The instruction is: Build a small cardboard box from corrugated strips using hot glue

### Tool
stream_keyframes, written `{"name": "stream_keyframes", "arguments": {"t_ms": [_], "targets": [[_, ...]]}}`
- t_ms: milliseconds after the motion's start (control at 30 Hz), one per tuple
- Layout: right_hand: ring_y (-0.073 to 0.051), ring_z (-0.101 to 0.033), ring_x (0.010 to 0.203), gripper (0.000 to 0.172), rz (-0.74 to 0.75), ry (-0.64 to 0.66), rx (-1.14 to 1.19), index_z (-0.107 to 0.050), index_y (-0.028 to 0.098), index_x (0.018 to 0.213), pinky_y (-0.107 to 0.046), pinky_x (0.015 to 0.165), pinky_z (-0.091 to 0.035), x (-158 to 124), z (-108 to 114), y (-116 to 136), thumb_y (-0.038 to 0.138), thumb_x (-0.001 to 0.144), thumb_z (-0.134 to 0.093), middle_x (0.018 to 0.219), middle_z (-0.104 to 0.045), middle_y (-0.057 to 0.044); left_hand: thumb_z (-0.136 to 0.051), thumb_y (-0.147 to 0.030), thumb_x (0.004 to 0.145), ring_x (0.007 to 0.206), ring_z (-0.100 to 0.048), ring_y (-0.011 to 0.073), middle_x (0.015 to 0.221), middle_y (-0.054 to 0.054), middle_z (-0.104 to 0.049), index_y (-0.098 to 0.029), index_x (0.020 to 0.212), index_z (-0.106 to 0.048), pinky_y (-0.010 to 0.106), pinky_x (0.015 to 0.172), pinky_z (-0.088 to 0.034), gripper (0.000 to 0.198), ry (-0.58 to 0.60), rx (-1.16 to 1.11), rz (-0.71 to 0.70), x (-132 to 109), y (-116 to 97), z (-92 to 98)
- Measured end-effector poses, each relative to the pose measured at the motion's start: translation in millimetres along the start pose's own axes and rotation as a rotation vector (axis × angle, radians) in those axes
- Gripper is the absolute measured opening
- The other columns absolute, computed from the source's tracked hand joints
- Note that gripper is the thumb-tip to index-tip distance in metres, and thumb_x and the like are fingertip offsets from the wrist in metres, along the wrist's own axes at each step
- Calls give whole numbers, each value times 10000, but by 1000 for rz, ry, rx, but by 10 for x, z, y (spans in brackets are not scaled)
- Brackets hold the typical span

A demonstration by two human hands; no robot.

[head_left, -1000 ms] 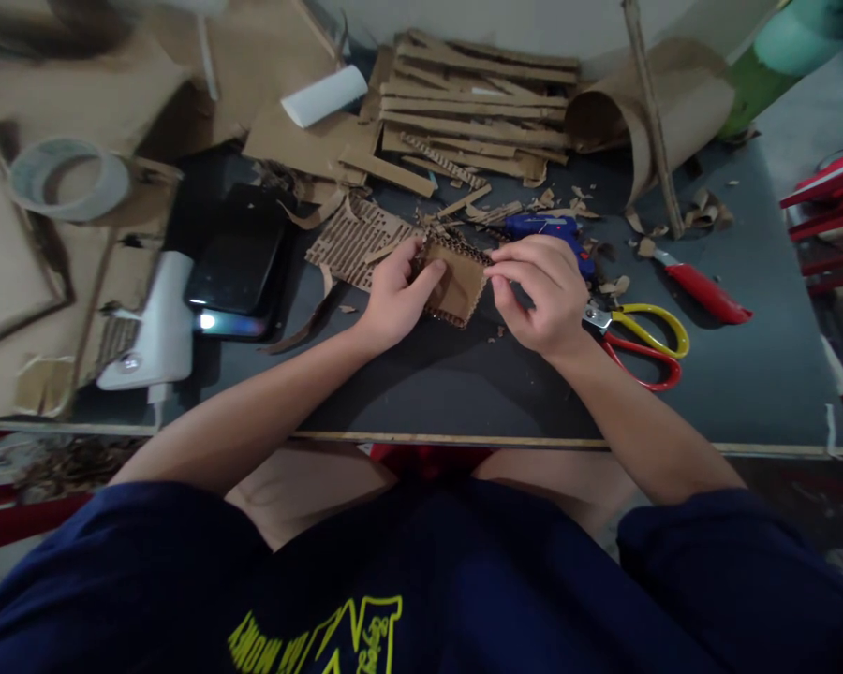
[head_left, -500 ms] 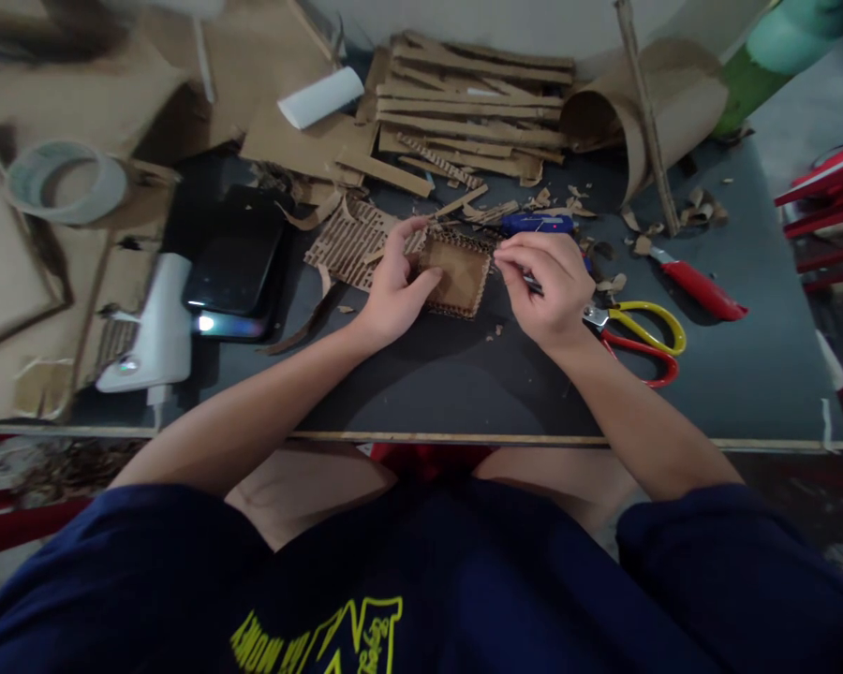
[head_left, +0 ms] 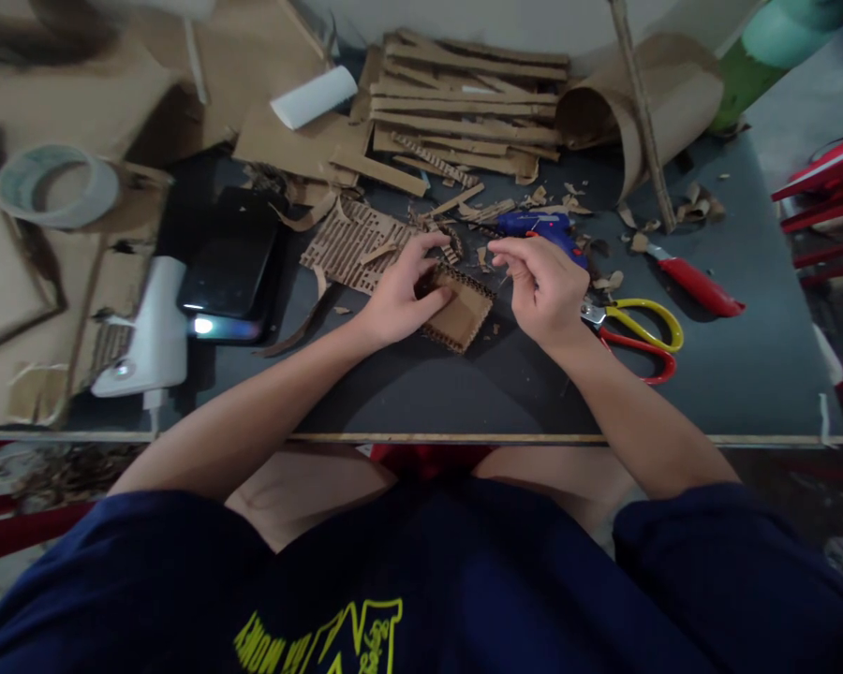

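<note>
A small square cardboard tray with a corrugated rim lies on the dark table, turned at an angle. My left hand holds it by its left side, the thumb over the inside and the index finger stretched beyond the far corner. Just right of the tray is my right hand, its fingers curled. A thin pale strand shows near its fingertips; what they hold, if anything, I cannot make out. Behind that hand lies a blue glue gun, partly hidden. A sheet of exposed corrugated cardboard is beside my left hand.
Scissors with yellow and red handles and a red-handled knife lie on the right. Cardboard strips are piled at the back, beside a cardboard roll. A black device, a white gadget and tape are left.
The tray has turned clockwise and its right part has come nearer to me. My right hand has drawn slightly back from its rim, the index finger lifting. More of the glue gun shows.
</note>
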State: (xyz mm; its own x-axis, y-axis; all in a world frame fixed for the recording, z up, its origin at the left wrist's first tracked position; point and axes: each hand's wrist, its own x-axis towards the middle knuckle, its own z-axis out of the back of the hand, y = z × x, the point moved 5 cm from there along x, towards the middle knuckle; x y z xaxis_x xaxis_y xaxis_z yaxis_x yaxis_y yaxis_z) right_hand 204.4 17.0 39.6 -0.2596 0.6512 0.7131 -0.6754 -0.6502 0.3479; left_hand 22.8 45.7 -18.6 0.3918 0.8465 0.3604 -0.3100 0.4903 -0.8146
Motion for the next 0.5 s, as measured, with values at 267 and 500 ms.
{"name": "stream_keyframes", "arguments": {"t_ms": [267, 500], "targets": [[-123, -686, 633, 330, -10, 25, -114, -713, 206, 1074, -245, 623, -520, -46, 0, 4, 313, 1017, -406, 932, -782, -44, -565, -547, 890, 1374, -490, 296, 1507, 179, -448, -210, 1466, -357, 399, 1010, -530, 699, 276, -66, -161, -13, -255, -14], [-129, -651, 568, 336, -66, 203, -125, -742, 178, 974, -254, 534, -399, -58, -94, -32, 373, 978, -468, 703, -734, -15, -583, -877, 672, 1398, -391, 370, 1484, 178, -385, -247, 1379, -447, 478, 1036, -490, 957, 102, 180, -211, 28, -342, 159]]}}
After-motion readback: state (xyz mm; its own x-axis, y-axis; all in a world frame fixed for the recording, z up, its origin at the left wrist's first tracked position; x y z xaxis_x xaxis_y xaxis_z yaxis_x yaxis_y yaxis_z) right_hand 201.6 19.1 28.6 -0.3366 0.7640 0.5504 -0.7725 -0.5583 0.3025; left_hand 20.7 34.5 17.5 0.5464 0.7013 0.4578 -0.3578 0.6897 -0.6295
